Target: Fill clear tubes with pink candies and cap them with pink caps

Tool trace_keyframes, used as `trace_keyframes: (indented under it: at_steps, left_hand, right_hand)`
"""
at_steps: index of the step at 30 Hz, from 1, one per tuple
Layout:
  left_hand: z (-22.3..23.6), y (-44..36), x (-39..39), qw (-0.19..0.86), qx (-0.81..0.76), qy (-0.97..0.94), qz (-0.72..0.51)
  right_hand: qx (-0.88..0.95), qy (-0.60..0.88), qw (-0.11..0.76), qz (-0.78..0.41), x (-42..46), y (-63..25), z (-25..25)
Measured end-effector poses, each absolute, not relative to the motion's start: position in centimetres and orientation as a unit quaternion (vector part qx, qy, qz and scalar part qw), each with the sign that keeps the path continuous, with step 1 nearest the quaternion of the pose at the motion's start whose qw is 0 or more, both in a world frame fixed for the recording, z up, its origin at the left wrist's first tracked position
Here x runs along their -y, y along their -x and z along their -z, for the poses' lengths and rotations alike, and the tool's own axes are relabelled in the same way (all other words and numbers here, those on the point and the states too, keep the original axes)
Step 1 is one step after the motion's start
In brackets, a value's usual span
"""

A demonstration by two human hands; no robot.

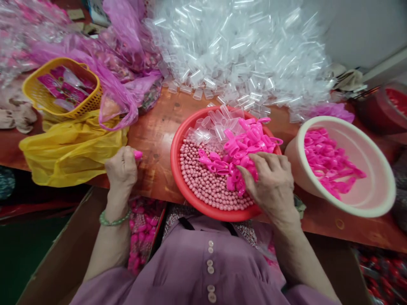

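Observation:
My left hand (121, 168) is closed in a fist above the table edge, beside the yellow bag. The end of a bright pink plastic piece (137, 155) sticks out of it; the rest is hidden in the fingers. Over the right side of a red basin (178, 178), my right hand (274, 182) reaches into a heap of pink plastic pieces (243, 142). Its fingers are bent against the heap, and whether they grip a piece is hidden. Small pink beads (203, 186) fill the basin's front, with clear plastic tubes (213, 125) at its back.
A white basin (378, 169) with more pink pieces stands right. Clear tubes (235, 51) are piled at the back. A yellow basket (92, 91) with packets, a yellow bag (70, 152) and purple bags (124, 97) lie left. A box of pink items (144, 228) is below the table.

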State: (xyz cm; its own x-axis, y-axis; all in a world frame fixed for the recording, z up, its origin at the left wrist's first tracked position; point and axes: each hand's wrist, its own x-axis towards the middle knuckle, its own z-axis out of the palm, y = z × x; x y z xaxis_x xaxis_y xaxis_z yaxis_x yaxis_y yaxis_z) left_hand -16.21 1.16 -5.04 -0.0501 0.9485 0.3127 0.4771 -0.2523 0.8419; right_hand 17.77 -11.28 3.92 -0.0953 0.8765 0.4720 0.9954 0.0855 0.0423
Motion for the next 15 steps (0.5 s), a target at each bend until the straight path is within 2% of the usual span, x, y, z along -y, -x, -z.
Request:
trace_keyframes:
  at_steps: [3, 6, 10, 12, 15]
  left_hand:
    - [6.0, 16.8, -1.9, 0.093, -0.648, -0.645, -0.395]
    - [4.3, 14.3, -1.4, 0.103, -0.611, -0.675, -0.401]
    - [0.5, 9.0, -1.3, 0.126, -0.426, -0.804, -0.395]
    - [-0.9, 6.6, -1.7, 0.120, -0.338, -0.870, -0.340]
    - [-1.8, 3.9, -3.0, 0.082, -0.276, -0.938, -0.195]
  right_hand:
    - [0.696, 0.685, 0.116, 0.180, 11.0, -18.3, -3.8]
    - [0.712, 0.665, 0.132, 0.182, 10.3, -17.0, -4.0]
    - [0.769, 0.611, 0.144, 0.124, 8.2, -15.4, -5.0]
    - [0.780, 0.599, 0.138, 0.114, 6.8, -15.2, -5.4]
    - [0.802, 0.580, 0.115, 0.089, 5.1, -15.0, -5.8]
